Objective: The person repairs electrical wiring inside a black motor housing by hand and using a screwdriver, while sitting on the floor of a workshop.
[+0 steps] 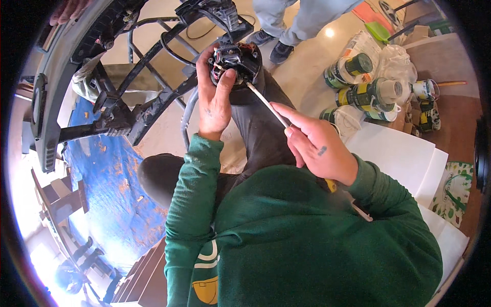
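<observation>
A round black housing (251,55), its top uncovered to show wires and dark parts, rests over my dark trousers. My left hand (215,108) grips its near left side, thumb lying over the rim and fingers wrapped around the edge. In my right hand (323,151) is a thin whitish rod (267,104), pinched between thumb and fingers and slanting up to the left. Its far tip meets the housing's near right edge; whether it goes inside is hidden. A yellow piece (332,185) shows under my right wrist; I cannot tell if it belongs to the rod.
A black metal frame (138,84) of bars stands at the left, close to my left hand. Blue sheeting (105,179) lies beyond it. A person in light trousers (291,18) stands ahead. Several paint cans (365,97) and white boards (394,153) are at the right.
</observation>
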Available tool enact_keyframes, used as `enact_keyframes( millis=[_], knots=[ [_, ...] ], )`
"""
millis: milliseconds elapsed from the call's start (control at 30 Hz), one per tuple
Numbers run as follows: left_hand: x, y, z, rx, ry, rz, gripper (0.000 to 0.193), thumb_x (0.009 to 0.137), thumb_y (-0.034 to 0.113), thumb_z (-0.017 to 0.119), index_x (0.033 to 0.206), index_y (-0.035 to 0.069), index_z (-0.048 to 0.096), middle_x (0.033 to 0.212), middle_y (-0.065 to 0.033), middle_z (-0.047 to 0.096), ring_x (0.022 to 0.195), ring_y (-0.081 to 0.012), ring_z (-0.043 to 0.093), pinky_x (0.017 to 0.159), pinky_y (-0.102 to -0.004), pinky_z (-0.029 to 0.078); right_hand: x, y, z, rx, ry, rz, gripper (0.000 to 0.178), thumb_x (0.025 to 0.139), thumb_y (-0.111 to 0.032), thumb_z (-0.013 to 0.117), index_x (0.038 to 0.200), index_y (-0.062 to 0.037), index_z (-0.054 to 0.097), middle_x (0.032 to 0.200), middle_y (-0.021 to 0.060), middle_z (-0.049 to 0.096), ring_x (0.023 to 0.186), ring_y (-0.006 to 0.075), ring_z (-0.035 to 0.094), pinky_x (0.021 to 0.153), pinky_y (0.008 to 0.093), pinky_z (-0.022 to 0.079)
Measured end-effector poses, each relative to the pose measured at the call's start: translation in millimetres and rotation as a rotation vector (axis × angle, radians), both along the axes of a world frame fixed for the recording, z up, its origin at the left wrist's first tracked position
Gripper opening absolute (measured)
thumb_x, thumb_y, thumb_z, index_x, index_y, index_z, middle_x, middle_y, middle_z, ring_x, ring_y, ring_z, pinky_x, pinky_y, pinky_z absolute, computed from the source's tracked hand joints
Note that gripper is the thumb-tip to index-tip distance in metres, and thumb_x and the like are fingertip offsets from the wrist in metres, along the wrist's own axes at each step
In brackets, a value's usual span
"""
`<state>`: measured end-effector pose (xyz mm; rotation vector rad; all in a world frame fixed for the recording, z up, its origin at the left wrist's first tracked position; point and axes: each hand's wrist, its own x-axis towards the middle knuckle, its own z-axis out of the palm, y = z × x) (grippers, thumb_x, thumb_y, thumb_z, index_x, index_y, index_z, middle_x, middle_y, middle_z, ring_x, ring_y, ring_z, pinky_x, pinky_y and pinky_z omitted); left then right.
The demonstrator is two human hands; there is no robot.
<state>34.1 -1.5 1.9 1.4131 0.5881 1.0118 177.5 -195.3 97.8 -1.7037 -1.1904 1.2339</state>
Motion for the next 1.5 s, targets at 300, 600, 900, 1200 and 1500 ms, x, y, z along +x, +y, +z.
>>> enact_keyframes(
  millis=[300,600,900,1200,1500],
  knots=[
    [2,-6,-3,-0.030,0.015,0.122,0.076,0.096,0.030,0.086,0.152,-0.003,0.048,0.137,-0.0155,0.064,0.121,-0.0218,0.064,0.109,-0.0353,0.050,7,1,4,-0.118,0.066,0.097,0.049,0.113,-0.007,0.049,0.162,-0.0056,0.051,0.069,0.0021,0.058,0.055,0.0101,0.058,0.057,0.0291,0.049],
    [-21,14,-22,-0.053,-0.097,0.108,0.088,0.079,0.031,0.100,0.147,-0.002,0.056,0.137,-0.0123,0.067,0.122,-0.0218,0.066,0.109,-0.0366,0.052,75,7,-13,-0.039,0.209,0.098,0.035,0.115,-0.018,0.053,0.145,-0.0034,0.065,0.072,-0.0025,0.056,0.058,0.0073,0.052,0.057,0.0258,0.045],
    [-16,20,-23,-0.110,-0.160,-0.004,0.092,0.092,0.057,0.081,0.157,0.001,0.046,0.153,-0.0211,0.060,0.137,-0.0312,0.061,0.120,-0.0445,0.044,47,115,-81,0.281,0.106,0.053,0.066,0.099,-0.032,0.085,0.155,-0.0056,0.061,0.075,-0.0095,0.049,0.059,0.0021,0.042,0.054,0.0237,0.036],
    [-35,31,-45,-0.185,-0.259,0.102,0.110,0.083,0.084,0.077,0.151,0.005,0.044,0.126,-0.0147,0.064,0.123,-0.0277,0.065,0.107,-0.0424,0.055,-4,100,-71,0.386,-0.308,-0.103,0.056,0.076,-0.045,0.101,0.102,-0.0046,0.072,0.057,0.0012,0.051,0.047,0.0157,0.047,0.048,0.0355,0.043],
    [-50,-14,-1,-0.449,-0.107,0.326,0.073,0.111,0.059,0.057,0.151,-0.001,0.054,0.141,-0.0167,0.065,0.130,-0.0282,0.066,0.114,-0.0438,0.054,16,108,-79,0.343,-0.233,0.046,0.055,0.084,-0.043,0.096,0.115,-0.0032,0.073,0.061,0.0006,0.051,0.050,0.0147,0.049,0.049,0.0348,0.042]
  ],
)
